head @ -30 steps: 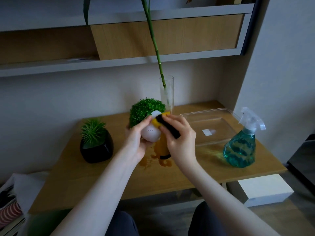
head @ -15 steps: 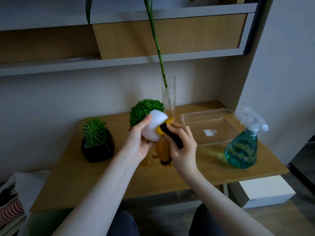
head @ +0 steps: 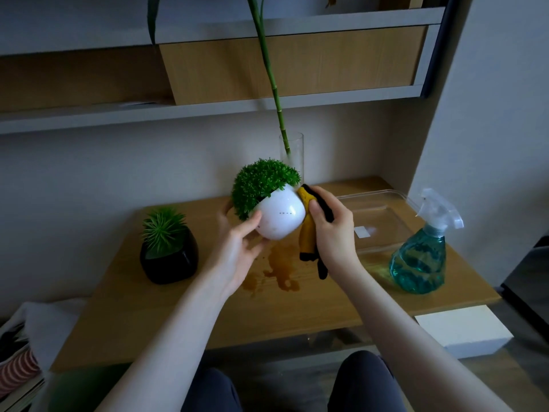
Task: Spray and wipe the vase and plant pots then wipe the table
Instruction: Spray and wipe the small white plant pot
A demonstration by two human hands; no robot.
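Note:
My left hand holds a round white pot with a bushy green plant above the wooden table, tilted to the left. My right hand presses a yellow and black cloth against the pot's right side. A black pot with a spiky plant stands at the left. A tall glass vase with a bamboo stalk stands at the back. A teal spray bottle stands at the right.
A wet stain lies on the table under the white pot. A clear plastic tray sits at the back right. Shelves hang above the table. A white box sits on the floor at the right.
The white pot has been turned and tilted, so its white side now faces me. The cloth has slid from the front of the pot to its right side.

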